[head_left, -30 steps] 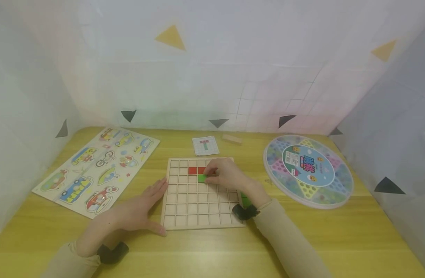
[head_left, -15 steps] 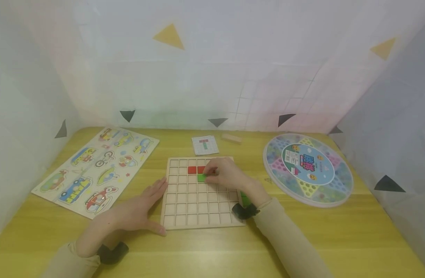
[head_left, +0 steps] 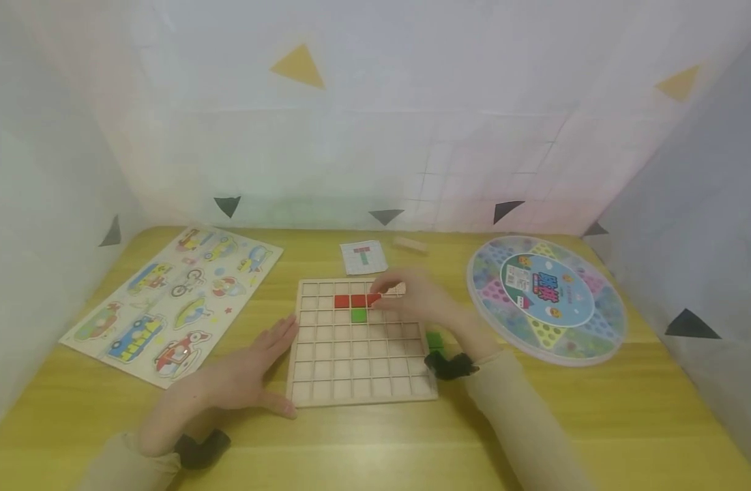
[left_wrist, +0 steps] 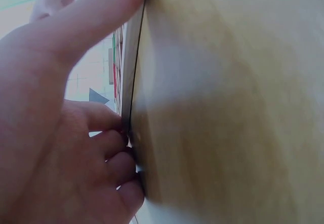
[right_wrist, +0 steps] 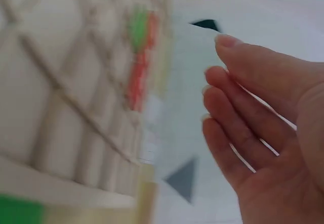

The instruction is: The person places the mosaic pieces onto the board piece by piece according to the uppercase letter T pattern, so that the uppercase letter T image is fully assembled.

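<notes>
In the head view, a wooden grid board (head_left: 331, 351) lies on the table. Three red square tiles (head_left: 342, 301) sit in a row in its upper cells, and a green square tile (head_left: 359, 316) is below the middle one. My right hand (head_left: 412, 296) hovers over the board beside the rightmost red tile, partly covering it. The right wrist view shows that hand's fingers (right_wrist: 235, 115) loosely bent and empty. My left hand (head_left: 243, 372) rests at the board's left edge, its thumb and fingertips against the side, as the left wrist view also shows.
Green tiles (head_left: 435, 342) lie by the board's right edge. Behind the board are a card (head_left: 350, 262) with a red and green T pattern and a small wooden block (head_left: 410, 245). A vehicle picture puzzle (head_left: 166, 300) lies left, a round game board (head_left: 486, 327) right.
My right hand has come off the green tile and shifted slightly right and up, its fingers letting go. The green tile and red tiles are now more exposed. My left hand stays put.
</notes>
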Demonstrator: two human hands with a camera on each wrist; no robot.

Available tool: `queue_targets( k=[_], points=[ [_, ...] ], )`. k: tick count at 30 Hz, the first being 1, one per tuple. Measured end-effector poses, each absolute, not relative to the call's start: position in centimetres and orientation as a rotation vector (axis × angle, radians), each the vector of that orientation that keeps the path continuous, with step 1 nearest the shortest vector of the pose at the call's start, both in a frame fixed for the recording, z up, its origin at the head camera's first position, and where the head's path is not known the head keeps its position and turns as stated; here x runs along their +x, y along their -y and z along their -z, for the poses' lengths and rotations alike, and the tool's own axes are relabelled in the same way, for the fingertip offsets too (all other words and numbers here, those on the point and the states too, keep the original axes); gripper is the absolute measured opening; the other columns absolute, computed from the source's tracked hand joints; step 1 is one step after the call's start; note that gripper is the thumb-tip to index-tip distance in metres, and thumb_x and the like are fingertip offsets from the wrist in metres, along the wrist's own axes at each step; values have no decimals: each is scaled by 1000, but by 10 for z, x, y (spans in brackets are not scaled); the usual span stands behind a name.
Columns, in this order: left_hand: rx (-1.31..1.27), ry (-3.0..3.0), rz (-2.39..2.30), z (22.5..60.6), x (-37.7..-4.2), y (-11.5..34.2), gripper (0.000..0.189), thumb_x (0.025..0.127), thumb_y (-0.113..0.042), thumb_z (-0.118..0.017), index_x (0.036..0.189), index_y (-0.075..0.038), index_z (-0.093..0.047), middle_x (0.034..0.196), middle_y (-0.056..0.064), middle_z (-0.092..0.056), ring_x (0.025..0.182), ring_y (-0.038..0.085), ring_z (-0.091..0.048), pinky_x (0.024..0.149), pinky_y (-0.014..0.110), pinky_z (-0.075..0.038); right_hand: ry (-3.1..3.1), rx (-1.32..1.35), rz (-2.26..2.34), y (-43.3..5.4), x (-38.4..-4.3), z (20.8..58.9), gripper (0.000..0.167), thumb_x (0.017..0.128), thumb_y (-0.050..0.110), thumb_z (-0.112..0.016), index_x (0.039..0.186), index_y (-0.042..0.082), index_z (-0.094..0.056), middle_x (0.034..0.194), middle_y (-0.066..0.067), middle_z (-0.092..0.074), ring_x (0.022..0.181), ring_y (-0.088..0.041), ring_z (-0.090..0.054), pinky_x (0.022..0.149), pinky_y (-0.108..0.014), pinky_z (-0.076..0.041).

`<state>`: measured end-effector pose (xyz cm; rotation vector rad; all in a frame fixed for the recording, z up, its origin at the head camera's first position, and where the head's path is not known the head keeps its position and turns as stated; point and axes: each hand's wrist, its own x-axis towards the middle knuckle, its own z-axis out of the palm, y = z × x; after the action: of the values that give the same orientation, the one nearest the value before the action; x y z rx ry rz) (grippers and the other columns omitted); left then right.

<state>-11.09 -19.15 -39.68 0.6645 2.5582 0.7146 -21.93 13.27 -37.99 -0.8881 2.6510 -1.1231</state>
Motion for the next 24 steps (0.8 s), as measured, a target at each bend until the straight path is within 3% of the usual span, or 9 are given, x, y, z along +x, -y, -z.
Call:
queue_targets(
  k=[7, 17, 24],
  points=[
    [661, -2551, -727, 396, -110, 189, 130, 69, -65, -80, 161, -8, -8, 168, 13, 2, 152, 45, -7, 120, 61, -18, -2715, -950, 1068, -169, -208, 361, 19, 85, 13, -80, 102, 7, -74, 102, -3, -74, 98, -21, -66, 93, -51, -54],
    [651, -2546, -714, 399, -113, 192, 132, 68, -67, -79, 161, -8, -7, 169, 12, 4, 152, 44, -4, 121, 60, -16, -2823, -935, 944, -230, -181, 372, 16, 85, 15, -80, 99, 12, -74, 100, 4, -73, 96, -16, -66, 88, -48, -56],
    [660, -2552, -708, 400, -113, 192, 132, 68, -69, -78, 161, -9, -7, 169, 12, 4, 152, 44, -5, 120, 61, -17, -2838, -845, 896, -245, -174, 382, 16, 85, 18, -80, 100, 15, -75, 99, 5, -74, 95, -13, -67, 89, -45, -56]
  ],
)
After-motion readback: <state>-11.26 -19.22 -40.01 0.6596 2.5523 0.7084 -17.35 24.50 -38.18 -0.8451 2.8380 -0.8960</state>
